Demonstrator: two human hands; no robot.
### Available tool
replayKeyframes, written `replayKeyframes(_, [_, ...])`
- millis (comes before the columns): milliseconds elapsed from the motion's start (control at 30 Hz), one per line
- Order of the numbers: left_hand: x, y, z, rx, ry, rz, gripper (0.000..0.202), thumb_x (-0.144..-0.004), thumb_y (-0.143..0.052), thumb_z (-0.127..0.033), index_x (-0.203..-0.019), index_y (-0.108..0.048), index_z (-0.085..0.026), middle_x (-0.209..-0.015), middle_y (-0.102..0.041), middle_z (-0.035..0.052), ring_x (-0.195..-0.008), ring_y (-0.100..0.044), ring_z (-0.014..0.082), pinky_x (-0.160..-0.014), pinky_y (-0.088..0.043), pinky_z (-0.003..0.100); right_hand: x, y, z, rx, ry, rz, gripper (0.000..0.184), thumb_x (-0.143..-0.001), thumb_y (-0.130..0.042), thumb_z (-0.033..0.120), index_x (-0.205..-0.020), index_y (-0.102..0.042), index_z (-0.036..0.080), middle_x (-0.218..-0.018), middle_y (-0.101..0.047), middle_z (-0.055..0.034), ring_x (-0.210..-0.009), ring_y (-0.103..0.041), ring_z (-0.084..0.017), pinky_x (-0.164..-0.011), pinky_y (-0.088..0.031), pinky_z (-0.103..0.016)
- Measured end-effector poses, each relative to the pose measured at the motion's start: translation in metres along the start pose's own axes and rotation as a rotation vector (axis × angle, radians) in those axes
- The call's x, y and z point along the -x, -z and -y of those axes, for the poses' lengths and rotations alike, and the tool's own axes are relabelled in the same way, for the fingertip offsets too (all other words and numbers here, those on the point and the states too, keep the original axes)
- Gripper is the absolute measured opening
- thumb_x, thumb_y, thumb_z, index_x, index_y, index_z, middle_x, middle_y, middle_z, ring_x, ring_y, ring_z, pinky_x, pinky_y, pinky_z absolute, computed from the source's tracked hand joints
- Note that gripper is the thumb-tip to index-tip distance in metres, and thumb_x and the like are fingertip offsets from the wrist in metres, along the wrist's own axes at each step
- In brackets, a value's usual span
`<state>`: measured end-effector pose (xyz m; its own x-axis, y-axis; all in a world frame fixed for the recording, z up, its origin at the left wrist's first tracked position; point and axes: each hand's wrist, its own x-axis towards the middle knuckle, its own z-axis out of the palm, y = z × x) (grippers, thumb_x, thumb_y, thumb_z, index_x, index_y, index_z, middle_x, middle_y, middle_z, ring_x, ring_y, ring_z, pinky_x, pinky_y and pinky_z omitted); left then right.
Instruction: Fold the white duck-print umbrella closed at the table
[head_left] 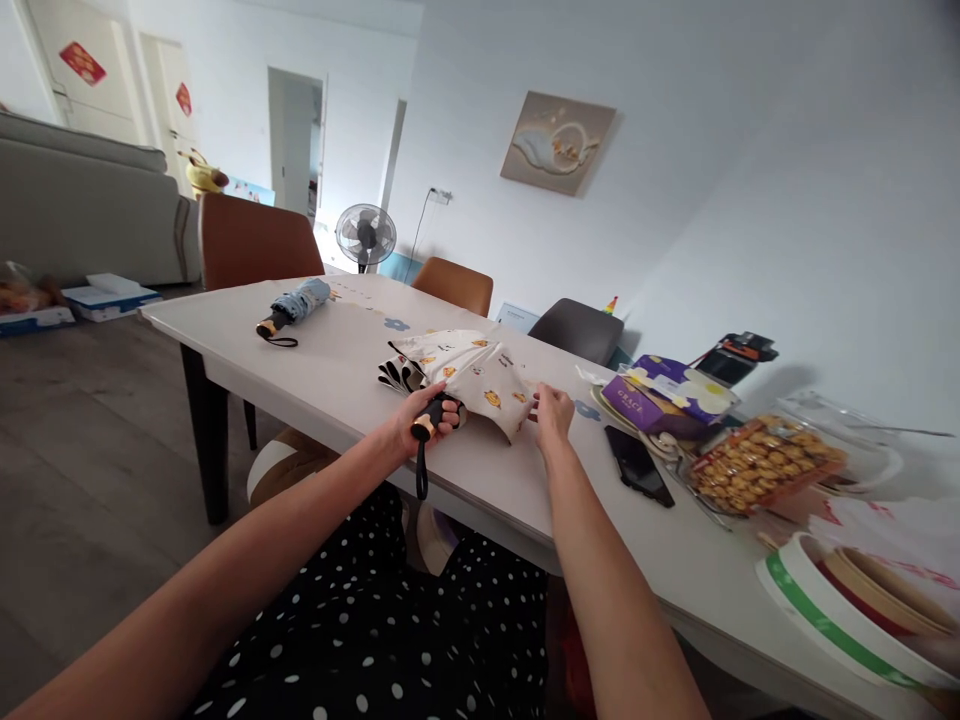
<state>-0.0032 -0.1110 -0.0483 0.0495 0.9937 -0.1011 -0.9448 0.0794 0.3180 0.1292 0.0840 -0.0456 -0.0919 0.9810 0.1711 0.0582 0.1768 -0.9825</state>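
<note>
At the table (315, 370), left fingers (450, 416) curl round the umbrella handle (427, 420), right fingers (541, 391) pinching its canopy (484, 372).

- In front of me stands a pale table (352, 360), a dark leg (206, 440) under its near left corner.
- Along its far edge I see a brown chair (454, 285) and a dark grey chair (577, 332).
- Past its left end, a grey sofa (82, 200) rests on a grey floor (105, 450).
- Beyond the far left corner I see a fan (365, 235) and an open doorway (296, 150).
- A picture (559, 143) hangs on the white wall (457, 120), which dims toward my right.
</note>
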Motion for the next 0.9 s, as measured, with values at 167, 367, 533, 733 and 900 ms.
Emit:
replayKeyframes(167, [0.000, 0.000, 0.000, -0.024, 0.002, -0.021, 0.026, -0.092, -0.034, -0.035, -0.073, -0.038, -0.017, -0.054, -0.038, -0.0017, -0.043, -0.038, 0.0085, -0.033, -0.032, 0.016, 0.005, 0.005, 0.008, -0.070, -0.214, 0.194, 0.018, -0.065, -0.064, 0.033, -0.065, -0.055, 0.017, -0.054, -0.057, -0.0008, -0.040, -0.050, -0.013, -0.033, -0.040, -0.024])
replayKeyframes(367, [0.000, -0.003, 0.001, -0.043, -0.008, -0.037, 0.027, -0.092, -0.034, -0.035, -0.072, -0.037, -0.018, -0.053, -0.038, -0.0019, -0.042, -0.037, 0.0083, -0.033, -0.031, 0.016, 0.011, 0.002, 0.007, -0.160, -0.323, 0.385, 0.024, -0.060, -0.074, 0.026, -0.076, -0.061, 0.013, -0.059, -0.064, -0.0042, -0.046, -0.057, -0.016, -0.037, -0.046, -0.024])
replayKeyframes(533, [0.000, -0.003, 0.001, -0.055, -0.005, -0.053, 0.026, -0.092, -0.035, -0.035, -0.073, -0.039, -0.017, -0.054, -0.038, -0.0017, -0.042, -0.038, 0.0084, -0.032, -0.031, 0.016, 0.010, 0.009, 0.024, -0.424, -0.351, 0.374, 0.016, -0.065, -0.070, 0.017, -0.078, -0.061, 0.014, -0.061, -0.064, -0.0002, -0.047, -0.059, -0.011, -0.041, -0.049, -0.019])
replayKeyframes(733, [-0.002, -0.001, 0.000, -0.086, -0.001, -0.069, 0.026, -0.092, -0.036, -0.036, -0.073, -0.039, -0.017, -0.053, -0.039, -0.0018, -0.042, -0.038, 0.0087, -0.032, -0.031, 0.017, 0.013, 0.009, 0.023, -0.200, -0.248, 0.308, 0.018, -0.063, -0.071, 0.026, -0.073, -0.060, 0.015, -0.049, -0.056, 0.0019, -0.035, -0.047, -0.010, -0.028, -0.037, -0.019])
replayKeyframes(900, [-0.003, -0.001, 0.000, -0.086, 0.002, -0.065, 0.027, -0.092, -0.035, -0.037, -0.073, -0.039, -0.017, -0.053, -0.039, -0.0018, -0.043, -0.039, 0.0086, -0.032, -0.033, 0.016, 0.010, 0.003, 0.014, -0.077, -0.135, 0.185, 0.022, -0.063, -0.067, 0.031, -0.075, -0.059, 0.015, -0.058, -0.058, -0.0014, -0.048, -0.053, -0.014, -0.038, -0.043, -0.023])
